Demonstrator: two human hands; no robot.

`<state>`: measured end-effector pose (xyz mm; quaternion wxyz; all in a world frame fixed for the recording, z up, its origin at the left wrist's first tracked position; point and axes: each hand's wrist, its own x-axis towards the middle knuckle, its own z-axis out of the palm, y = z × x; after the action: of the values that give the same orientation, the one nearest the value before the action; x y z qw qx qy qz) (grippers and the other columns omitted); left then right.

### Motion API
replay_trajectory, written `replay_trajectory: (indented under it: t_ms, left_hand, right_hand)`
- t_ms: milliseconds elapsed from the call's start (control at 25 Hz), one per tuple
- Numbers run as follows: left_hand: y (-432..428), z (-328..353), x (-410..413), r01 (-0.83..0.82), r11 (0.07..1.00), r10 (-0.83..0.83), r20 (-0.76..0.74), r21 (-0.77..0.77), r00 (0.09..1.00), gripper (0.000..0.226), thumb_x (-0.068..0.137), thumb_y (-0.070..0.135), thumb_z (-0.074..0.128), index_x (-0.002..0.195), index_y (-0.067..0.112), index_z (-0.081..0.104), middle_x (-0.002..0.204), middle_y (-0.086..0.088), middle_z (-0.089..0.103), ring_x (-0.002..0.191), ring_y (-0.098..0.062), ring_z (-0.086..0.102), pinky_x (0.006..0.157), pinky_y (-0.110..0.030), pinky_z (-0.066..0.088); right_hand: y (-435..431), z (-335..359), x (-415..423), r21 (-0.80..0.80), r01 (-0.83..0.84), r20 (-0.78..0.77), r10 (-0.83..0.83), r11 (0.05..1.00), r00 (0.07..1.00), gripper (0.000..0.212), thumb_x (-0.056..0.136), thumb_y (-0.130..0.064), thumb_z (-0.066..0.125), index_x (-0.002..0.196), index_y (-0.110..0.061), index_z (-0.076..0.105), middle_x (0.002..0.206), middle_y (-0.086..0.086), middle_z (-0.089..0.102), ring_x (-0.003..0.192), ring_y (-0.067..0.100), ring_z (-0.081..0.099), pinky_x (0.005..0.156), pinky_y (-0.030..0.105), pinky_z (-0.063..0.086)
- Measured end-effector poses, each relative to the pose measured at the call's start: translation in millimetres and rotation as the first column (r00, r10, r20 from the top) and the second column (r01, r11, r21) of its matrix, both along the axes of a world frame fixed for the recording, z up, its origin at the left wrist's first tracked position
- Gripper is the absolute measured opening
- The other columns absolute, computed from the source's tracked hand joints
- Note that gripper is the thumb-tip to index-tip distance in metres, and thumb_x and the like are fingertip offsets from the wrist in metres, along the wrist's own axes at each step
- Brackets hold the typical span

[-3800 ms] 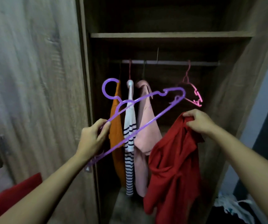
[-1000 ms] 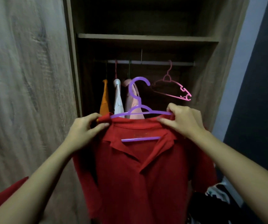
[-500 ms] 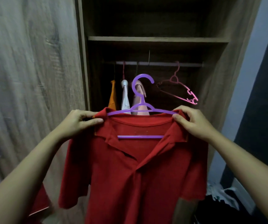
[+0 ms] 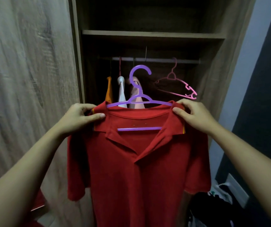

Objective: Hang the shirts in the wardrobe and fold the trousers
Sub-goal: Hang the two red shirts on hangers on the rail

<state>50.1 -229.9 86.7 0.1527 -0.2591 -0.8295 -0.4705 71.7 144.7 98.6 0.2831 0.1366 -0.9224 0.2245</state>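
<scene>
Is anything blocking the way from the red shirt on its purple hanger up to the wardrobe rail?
Nothing visible does. The rail is bare between the pale pink shirt and the empty pink hanger, just above the hook of the purple hanger. The left hand and right hand grip the red shirt at its shoulders.

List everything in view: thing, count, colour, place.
Wooden shelf: one, brown, upper wardrobe.
Metal rail: one, grey, under the shelf.
Short-sleeved polo shirt: one, red, held up, centre.
Plastic hanger: one, purple, inside the shirt's collar, off the rail.
Empty plastic hanger: one, pink, on the rail, right.
Hanging garments: three, orange, white, pale pink, on the rail, left.
Clothes heap: one, dark, bottom right.
Hands: left hand and right hand, each pinching a shirt shoulder.
</scene>
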Motion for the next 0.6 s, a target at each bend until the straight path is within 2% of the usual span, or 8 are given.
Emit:
replay_trajectory:
  t_ms: [120,200,280,360,440,520,560,600]
  left_hand:
    - [7,-2,-5,-0.157,0.987,0.156,-0.058,-0.03,0.986,0.042,0.063,0.062,0.067,0.086,0.027,0.072,0.074,-0.001,0.073,0.071,-0.012,0.066,0.071,-0.038,0.055]
    - [24,-5,0,-0.333,0.94,0.324,-0.113,-0.074,0.939,0.044,0.063,0.067,0.061,0.079,0.028,0.07,0.067,0.001,0.069,0.072,-0.017,0.066,0.069,-0.04,0.053]
    - [52,-5,10,-0.481,0.861,0.455,-0.171,-0.165,0.874,0.042,0.068,0.066,0.06,0.07,0.024,0.063,0.066,-0.001,0.064,0.078,-0.027,0.064,0.065,-0.036,0.047]
    - [86,-5,22,-0.558,0.8,0.523,-0.197,-0.22,0.829,0.038,0.077,0.058,0.062,0.063,0.023,0.053,0.077,-0.008,0.065,0.087,-0.034,0.062,0.064,-0.035,0.042]
    - [116,-3,27,-0.609,0.748,0.566,-0.227,-0.264,0.793,0.031,0.082,0.053,0.058,0.079,0.023,0.059,0.094,-0.013,0.067,0.095,-0.038,0.06,0.069,-0.036,0.044]
    - [140,-1,22,-0.585,0.735,0.537,-0.233,-0.342,0.811,0.031,0.086,0.05,0.055,0.102,0.024,0.06,0.107,-0.015,0.064,0.102,-0.039,0.058,0.076,-0.037,0.045]
    - [150,1,18,-0.529,0.76,0.486,-0.21,-0.377,0.848,0.035,0.086,0.049,0.056,0.111,0.025,0.057,0.112,-0.013,0.062,0.106,-0.038,0.056,0.079,-0.037,0.045]
    - [159,3,13,-0.443,0.804,0.414,-0.161,-0.396,0.896,0.04,0.085,0.047,0.059,0.119,0.026,0.054,0.116,-0.011,0.061,0.11,-0.035,0.055,0.083,-0.036,0.044]
  right_hand:
    - [-14,1,0,0.044,0.153,-0.187,-0.142,0.987,0.972,0.052,0.08,-0.049,0.059,0.123,-0.021,0.052,0.115,0.001,0.061,0.11,0.022,0.055,0.095,0.041,0.04]
    - [-40,2,2,-0.072,0.034,-0.227,-0.05,0.997,0.973,0.047,0.083,-0.04,0.059,0.121,-0.014,0.051,0.105,0.002,0.062,0.099,0.02,0.058,0.091,0.036,0.046]
    - [-71,5,1,-0.284,-0.056,0.009,0.061,0.957,0.998,0.04,0.087,-0.037,0.06,0.117,-0.012,0.05,0.091,-0.007,0.063,0.085,0.011,0.059,0.082,0.023,0.047]
    - [-96,3,-14,-0.535,-0.016,0.266,0.186,0.845,0.946,0.054,0.087,-0.05,0.053,0.124,-0.011,0.045,0.102,-0.003,0.066,0.089,0.01,0.061,0.086,0.025,0.046]
    - [-107,1,-34,-0.669,0.033,0.314,0.242,0.743,0.918,0.078,0.077,-0.066,0.048,0.133,-0.011,0.041,0.121,0.004,0.06,0.104,0.016,0.062,0.1,0.034,0.044]
    - [-104,-1,-53,-0.746,0.077,0.3,0.23,0.661,0.926,0.097,0.057,-0.075,0.046,0.133,-0.015,0.043,0.126,0.002,0.054,0.12,0.019,0.054,0.107,0.04,0.038]
    - [-96,-3,-63,-0.78,0.089,0.286,0.226,0.619,0.931,0.093,0.053,-0.075,0.049,0.126,-0.018,0.049,0.121,0.001,0.056,0.116,0.017,0.055,0.103,0.038,0.042]
    - [-87,-5,-74,-0.802,0.094,0.272,0.221,0.59,0.937,0.077,0.05,-0.073,0.053,0.11,-0.025,0.055,0.107,-0.003,0.058,0.101,0.012,0.058,0.091,0.031,0.047]
